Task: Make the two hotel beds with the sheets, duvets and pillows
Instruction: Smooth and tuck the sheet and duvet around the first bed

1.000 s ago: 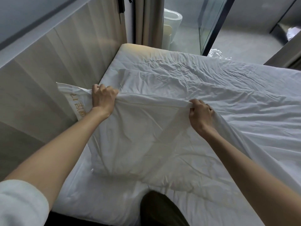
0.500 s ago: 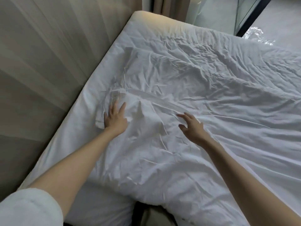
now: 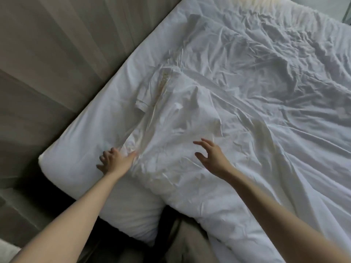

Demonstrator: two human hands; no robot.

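A white, creased duvet [image 3: 237,120] lies spread over the bed, its near-left corner folded back with a strip of gold lettering [image 3: 163,86] showing. The mattress in its white fitted sheet [image 3: 85,141] is bare along the left edge and at the near corner. My left hand [image 3: 114,162] rests on the sheet at the duvet's left edge, thumb touching the fabric. My right hand [image 3: 210,154] hovers just above the duvet with its fingers spread, holding nothing. No pillow is in view.
A wood-panelled wall [image 3: 57,54] runs close along the bed's left side, leaving a narrow dark gap at the near corner. My leg in tan trousers [image 3: 187,243] stands against the bed's near edge.
A second ago both hands held the duvet's edge up; they let it drop flat. Both hands have since drawn back toward me and the view has tilted further down.
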